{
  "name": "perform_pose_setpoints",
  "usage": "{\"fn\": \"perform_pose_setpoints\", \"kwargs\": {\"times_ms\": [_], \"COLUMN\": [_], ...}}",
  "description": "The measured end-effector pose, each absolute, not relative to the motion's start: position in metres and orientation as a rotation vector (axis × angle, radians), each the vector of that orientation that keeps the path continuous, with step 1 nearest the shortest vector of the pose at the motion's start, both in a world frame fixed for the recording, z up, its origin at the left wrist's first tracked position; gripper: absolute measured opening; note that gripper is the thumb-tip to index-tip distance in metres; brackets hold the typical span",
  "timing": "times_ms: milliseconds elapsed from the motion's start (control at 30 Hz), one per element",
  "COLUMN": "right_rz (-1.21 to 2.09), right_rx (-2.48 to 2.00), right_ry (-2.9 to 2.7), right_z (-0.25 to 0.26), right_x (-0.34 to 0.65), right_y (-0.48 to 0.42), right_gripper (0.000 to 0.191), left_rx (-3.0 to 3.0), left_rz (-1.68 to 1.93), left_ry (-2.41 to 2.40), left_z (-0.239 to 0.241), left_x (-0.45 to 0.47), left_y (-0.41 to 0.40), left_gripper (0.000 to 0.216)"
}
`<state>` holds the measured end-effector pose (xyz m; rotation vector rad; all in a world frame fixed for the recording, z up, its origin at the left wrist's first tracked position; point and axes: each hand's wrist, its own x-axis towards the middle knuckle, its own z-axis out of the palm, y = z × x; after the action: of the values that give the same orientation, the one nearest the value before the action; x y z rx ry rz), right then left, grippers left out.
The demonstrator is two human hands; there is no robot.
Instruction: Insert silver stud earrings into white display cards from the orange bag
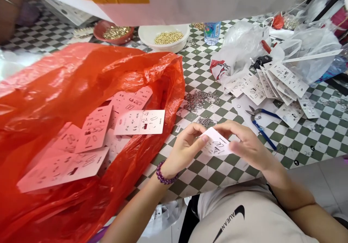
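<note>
A white earring card (216,143) with small metal pieces on it is held tilted above the checkered table, near its front edge. My left hand (187,147), with a purple bead bracelet at the wrist, pinches the card's left side, thumb on the front. At the card's right side, my right hand (248,145) has its thumb by the edge and its fingers curled behind the top. Just beyond my hands lie two small piles of silver metal pieces (199,101). To the left, a red plastic bag (146,67) lies spread open with several similar cards (140,122) in it.
Blue-handled pliers (262,121) lie at the right near a fanned stack of cards (288,81) and clear plastic bags (244,36). At the back stand a white bowl (176,48) of gold beads, a red dish (99,32) and a bottle (212,34). A white panel (203,3) overhangs the table.
</note>
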<state>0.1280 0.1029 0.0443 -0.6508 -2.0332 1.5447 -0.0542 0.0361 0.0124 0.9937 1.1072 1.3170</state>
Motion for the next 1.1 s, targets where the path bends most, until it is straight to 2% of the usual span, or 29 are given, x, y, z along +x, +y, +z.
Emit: {"fn": "perform_pose_setpoints", "kwargs": {"times_ms": [133, 200, 267, 333, 400, 467, 567, 633, 733, 867, 967, 1100], "right_rz": [1.251, 1.167, 0.947, 0.859, 0.906, 1.036, 1.112, 1.109, 1.170, 1.249, 1.294, 1.197], "right_rx": [-0.783, -0.887, -0.955, -0.958, -1.040, -1.156, -1.214, -1.207, -1.176, -1.096, -1.037, -0.960], "right_ry": [-2.229, -1.945, -1.442, -1.149, -0.988, -1.013, -0.943, -0.868, -0.890, -0.982, -1.145, -1.614], "right_z": [0.049, 0.047, 0.045, 0.041, 0.035, 0.026, 0.015, 0.015, 0.025, 0.035, 0.033, 0.029], "right_x": [0.147, 0.158, 0.174, 0.192, 0.210, 0.224, 0.235, 0.233, 0.218, 0.185, 0.163, 0.148], "right_y": [0.111, 0.127, 0.149, 0.174, 0.195, 0.207, 0.208, 0.201, 0.189, 0.172, 0.155, 0.133], "right_gripper": [0.008, 0.008, 0.005, 0.010, 0.002, 0.002, 0.004, 0.005, 0.017, 0.018, 0.013, 0.015], "left_rx": [1.134, 1.180, 1.218, 1.336, 1.582, 1.858, 1.992, 1.908, 1.593, 1.145, 1.197, 1.495], "left_rz": [1.370, 1.468, 1.545, 1.544, 1.483, 1.375, 1.145, 0.965, 0.719, 0.621, 0.866, 1.614], "left_ry": [1.228, 1.276, 1.354, 1.454, 1.594, 1.832, 2.292, 2.452, 2.722, 2.880, 2.794, 2.388], "left_z": [0.013, 0.011, 0.008, 0.007, 0.009, 0.014, 0.022, 0.024, 0.017, 0.003, 0.005, 0.021], "left_x": [-0.051, -0.051, -0.052, -0.053, -0.059, -0.070, -0.099, -0.123, -0.161, -0.192, -0.196, -0.180], "left_y": [0.033, 0.033, 0.033, 0.036, 0.039, 0.041, 0.039, 0.034, 0.026, 0.019, 0.020, 0.024], "left_gripper": [0.019, 0.019, 0.019, 0.018, 0.016, 0.017, 0.032, 0.037, 0.042, 0.044, 0.044, 0.044]}}
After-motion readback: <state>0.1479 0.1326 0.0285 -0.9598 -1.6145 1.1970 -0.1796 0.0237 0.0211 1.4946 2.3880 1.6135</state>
